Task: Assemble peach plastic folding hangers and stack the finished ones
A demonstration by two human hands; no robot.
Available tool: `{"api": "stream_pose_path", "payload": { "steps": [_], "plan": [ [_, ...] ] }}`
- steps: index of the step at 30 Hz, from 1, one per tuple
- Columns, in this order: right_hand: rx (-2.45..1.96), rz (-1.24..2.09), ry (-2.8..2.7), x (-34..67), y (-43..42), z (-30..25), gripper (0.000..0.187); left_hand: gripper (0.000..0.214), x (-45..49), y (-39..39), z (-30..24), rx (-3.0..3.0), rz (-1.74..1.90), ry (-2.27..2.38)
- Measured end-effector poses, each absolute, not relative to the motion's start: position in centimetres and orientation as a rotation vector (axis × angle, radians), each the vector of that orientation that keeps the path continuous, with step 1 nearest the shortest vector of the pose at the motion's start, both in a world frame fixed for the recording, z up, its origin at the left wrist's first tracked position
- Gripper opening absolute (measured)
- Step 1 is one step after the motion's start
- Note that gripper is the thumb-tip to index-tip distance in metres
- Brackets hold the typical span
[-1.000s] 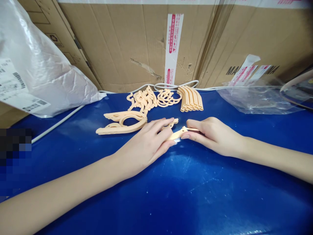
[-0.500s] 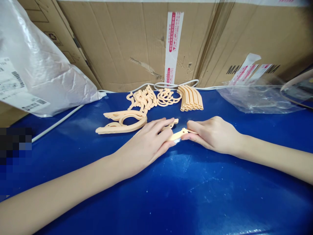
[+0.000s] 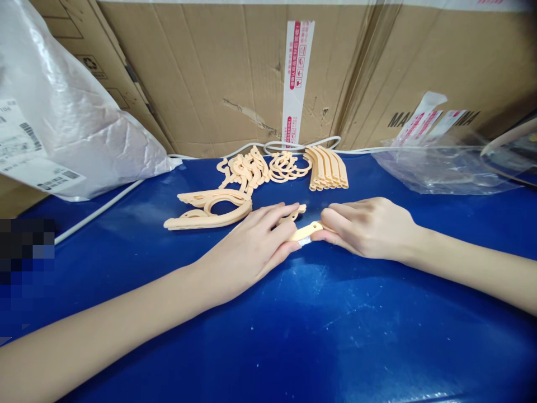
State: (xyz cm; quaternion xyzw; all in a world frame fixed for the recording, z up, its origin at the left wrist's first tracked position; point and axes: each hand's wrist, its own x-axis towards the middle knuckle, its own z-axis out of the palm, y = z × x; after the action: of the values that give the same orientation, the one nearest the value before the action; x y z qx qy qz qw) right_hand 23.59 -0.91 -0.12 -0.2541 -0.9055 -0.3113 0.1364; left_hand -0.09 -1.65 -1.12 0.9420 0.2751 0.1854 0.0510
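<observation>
My left hand [image 3: 255, 243] is closed around a beige plastic folding hanger piece [image 3: 308, 230], its holed end sticking out past the fingertips. A small silvery-white patch shows under that end. My right hand [image 3: 369, 226] pinches a thin beige part at the same end, mostly hidden by the fingers. Behind my left fingers another beige end [image 3: 300, 210] juts out; whether it belongs to the same hanger I cannot tell. Left of my left hand lie folded hangers [image 3: 210, 210]. Farther back are a heap of hook parts [image 3: 247, 168], curved ring parts [image 3: 287, 167] and a row of hanger arms [image 3: 327, 168].
Cardboard boxes [image 3: 226, 67] wall off the back of the blue table [image 3: 319, 336]. A white padded parcel bag [image 3: 84, 123] leans at the left. A clear plastic bag [image 3: 440, 173] lies at the back right, and a white cable [image 3: 247, 148] runs along the boxes.
My right hand has turned and risen slightly at the hanger's end, its fingers closer over the thin part. My left hand stays almost still.
</observation>
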Motion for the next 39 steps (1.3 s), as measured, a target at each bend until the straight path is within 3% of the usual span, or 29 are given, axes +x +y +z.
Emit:
{"api": "stream_pose_path", "payload": {
  "steps": [8,22,39],
  "plan": [
    [-0.691,-1.057,-2.600,23.53,-1.03,0.28,0.046,0.027,-0.18,-1.67,-1.23,2.882,0.560,0.843],
    [-0.806,-0.654,-2.638,23.69,-0.82,-0.12,0.046,0.025,-0.28,-1.56,-1.34,2.851,0.562,0.820],
    [-0.692,-0.729,-2.597,23.96,-0.40,-0.46,0.045,0.031,-0.49,-1.50,-1.50,2.843,0.520,0.784]
  ]
}}
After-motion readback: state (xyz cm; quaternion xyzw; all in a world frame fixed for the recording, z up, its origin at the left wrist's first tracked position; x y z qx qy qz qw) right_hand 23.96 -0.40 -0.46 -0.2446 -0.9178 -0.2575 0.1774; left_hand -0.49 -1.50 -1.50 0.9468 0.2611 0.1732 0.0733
